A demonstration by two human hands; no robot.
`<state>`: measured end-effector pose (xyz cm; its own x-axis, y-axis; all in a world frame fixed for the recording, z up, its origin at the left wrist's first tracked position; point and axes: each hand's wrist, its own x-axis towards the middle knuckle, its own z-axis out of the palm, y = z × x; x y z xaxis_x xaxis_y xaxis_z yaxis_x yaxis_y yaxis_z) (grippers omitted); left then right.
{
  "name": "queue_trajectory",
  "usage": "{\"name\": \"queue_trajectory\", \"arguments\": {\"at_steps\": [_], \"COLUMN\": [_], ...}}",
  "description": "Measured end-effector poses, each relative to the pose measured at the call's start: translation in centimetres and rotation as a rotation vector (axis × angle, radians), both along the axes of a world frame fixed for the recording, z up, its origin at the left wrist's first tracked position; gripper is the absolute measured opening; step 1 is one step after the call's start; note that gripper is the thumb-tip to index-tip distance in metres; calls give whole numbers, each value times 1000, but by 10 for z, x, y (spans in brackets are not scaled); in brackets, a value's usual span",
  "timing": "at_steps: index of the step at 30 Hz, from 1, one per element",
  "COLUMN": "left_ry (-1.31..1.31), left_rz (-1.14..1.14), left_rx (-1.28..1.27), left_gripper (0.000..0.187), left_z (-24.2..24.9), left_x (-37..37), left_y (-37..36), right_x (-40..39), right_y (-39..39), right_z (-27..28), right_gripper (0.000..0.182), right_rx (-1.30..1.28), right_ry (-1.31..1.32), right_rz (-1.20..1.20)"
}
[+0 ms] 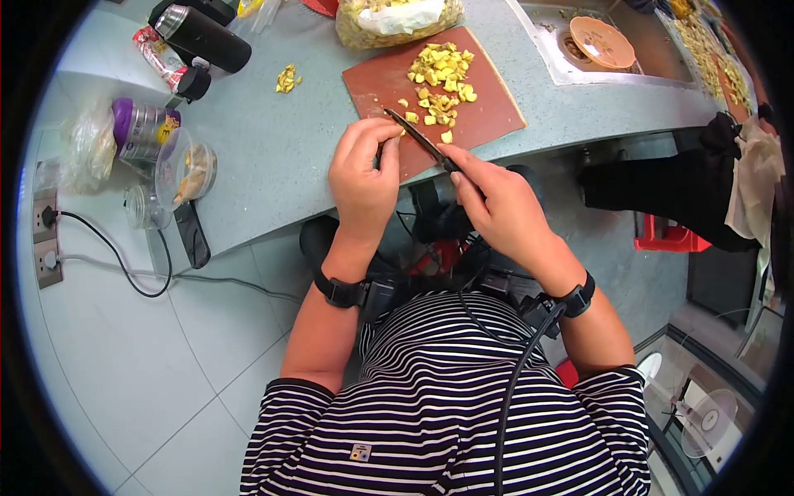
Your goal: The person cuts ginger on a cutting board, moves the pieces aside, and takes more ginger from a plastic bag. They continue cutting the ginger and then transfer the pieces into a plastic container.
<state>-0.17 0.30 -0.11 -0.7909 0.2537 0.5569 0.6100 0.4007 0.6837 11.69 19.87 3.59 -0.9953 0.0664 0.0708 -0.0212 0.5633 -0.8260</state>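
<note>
My right hand (503,202) is wrapped round the black handle of a knife (420,139), its dark blade slanting up and left over a reddish-brown cutting board (488,124). Against the blade's left side, my left hand (364,161) is closed with thumb and fingertips together. A speck of yellow shows by those fingertips, but what they pinch is mostly hidden. Chopped yellow pieces (442,66) with brownish skin, like ginger, lie heaped on the board's far half, with several loose ones nearer the blade.
Behind the board sits a clear bag of yellow pieces (397,29). A sink (562,70) at right holds an orange plastic basket (602,43). A small yellow pile (288,78), black thermos (203,40), purple-silver can (147,124), plastic tub (174,169) and phone (192,236) are leftward.
</note>
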Motion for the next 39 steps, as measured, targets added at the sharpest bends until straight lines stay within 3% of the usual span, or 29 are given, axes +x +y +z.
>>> {"name": "queue_trajectory", "arguments": {"at_steps": [16, 24, 33, 39], "left_ry": [2, 40, -93, 164], "left_rz": [12, -11, -17, -43], "left_rx": [-20, -30, 39, -95], "left_gripper": [14, 13, 14, 17], "left_z": [2, 1, 1, 0], "left_x": [-1, -2, 0, -8], "left_y": [-1, -2, 1, -2], "right_x": [-12, -35, -31, -21], "right_y": [6, -12, -8, -8], "right_z": [11, 6, -5, -1], "right_gripper": [36, 35, 34, 32], "right_rx": [160, 360, 261, 95], "right_ry": [52, 33, 101, 43], "right_rz": [52, 69, 32, -34]}}
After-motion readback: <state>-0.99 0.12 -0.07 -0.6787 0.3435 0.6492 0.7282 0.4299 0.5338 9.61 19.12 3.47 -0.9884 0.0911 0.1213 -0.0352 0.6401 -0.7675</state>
